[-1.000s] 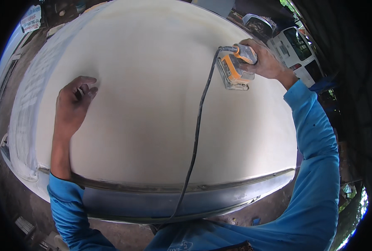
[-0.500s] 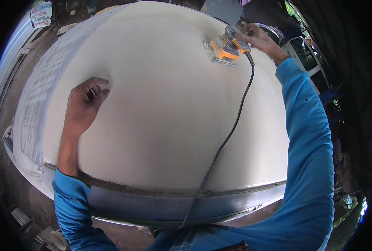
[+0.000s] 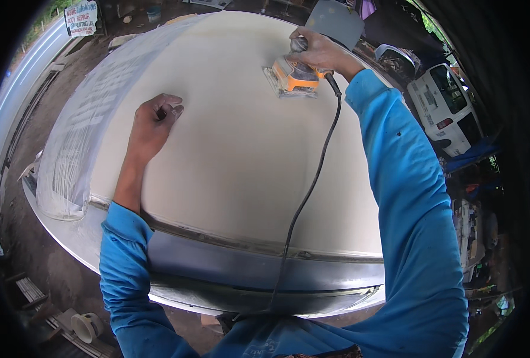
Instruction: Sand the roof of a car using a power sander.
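My right hand (image 3: 323, 50) grips an orange and grey electric sheet sander (image 3: 295, 77) by its top. The sander's square pad rests on a broad pale car roof (image 3: 235, 161), towards its far right part. A black power cord (image 3: 312, 185) runs from the sander's back across the roof down to my waist. On the left of the roof, my left hand (image 3: 152, 128) hovers over or rests on the surface; contact cannot be made out. Its fingers curl towards the thumb, and nothing shows in them.
Cloudy, whitish plastic film (image 3: 74, 143) covers the windscreen side at left. A dark trim strip (image 3: 229, 238) and side window lie along the near roof edge. A white van (image 3: 441, 107) stands at right, a white bucket (image 3: 87, 327) at lower left.
My right hand has moved the sander leftwards over the roof and wraps it more fully. The view has shifted, and my left hand's fingertips have come closer to the thumb.
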A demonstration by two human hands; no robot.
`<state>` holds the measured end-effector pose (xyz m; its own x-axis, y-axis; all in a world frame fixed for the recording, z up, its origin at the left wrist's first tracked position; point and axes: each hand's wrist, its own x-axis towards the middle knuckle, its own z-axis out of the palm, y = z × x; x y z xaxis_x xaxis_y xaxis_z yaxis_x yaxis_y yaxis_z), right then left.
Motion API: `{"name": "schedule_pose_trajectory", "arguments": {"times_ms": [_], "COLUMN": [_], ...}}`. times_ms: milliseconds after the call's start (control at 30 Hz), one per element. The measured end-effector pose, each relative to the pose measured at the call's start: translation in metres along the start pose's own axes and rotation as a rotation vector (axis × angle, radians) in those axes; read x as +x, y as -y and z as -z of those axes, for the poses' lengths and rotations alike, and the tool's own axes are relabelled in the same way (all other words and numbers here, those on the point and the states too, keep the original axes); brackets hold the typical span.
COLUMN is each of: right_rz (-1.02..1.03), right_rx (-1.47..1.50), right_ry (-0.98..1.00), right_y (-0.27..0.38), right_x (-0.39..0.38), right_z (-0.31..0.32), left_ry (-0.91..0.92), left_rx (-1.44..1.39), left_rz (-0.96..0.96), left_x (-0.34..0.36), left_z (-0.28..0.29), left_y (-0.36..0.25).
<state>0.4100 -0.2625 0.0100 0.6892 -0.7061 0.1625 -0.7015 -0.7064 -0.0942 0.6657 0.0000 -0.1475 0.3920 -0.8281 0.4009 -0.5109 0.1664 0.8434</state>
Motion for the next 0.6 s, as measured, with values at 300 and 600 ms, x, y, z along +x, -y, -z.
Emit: {"name": "schedule_pose_trajectory", "arguments": {"times_ms": [300,600], "right_rz": [0.24,-0.08], "right_rx": [-0.017,-0.041], "right_ry": [0.027,-0.007], "right_y": [0.049,-0.041], "right_x": [-0.034,-0.133], "right_z": [-0.004,0.033], "left_ry": [0.009,0.025], "left_rx": [-0.095,-0.085], "left_rz": [-0.052,-0.019], "left_x": [0.003,0.001], "left_z": [0.004,0.004], "left_y": [0.013,0.009]}}
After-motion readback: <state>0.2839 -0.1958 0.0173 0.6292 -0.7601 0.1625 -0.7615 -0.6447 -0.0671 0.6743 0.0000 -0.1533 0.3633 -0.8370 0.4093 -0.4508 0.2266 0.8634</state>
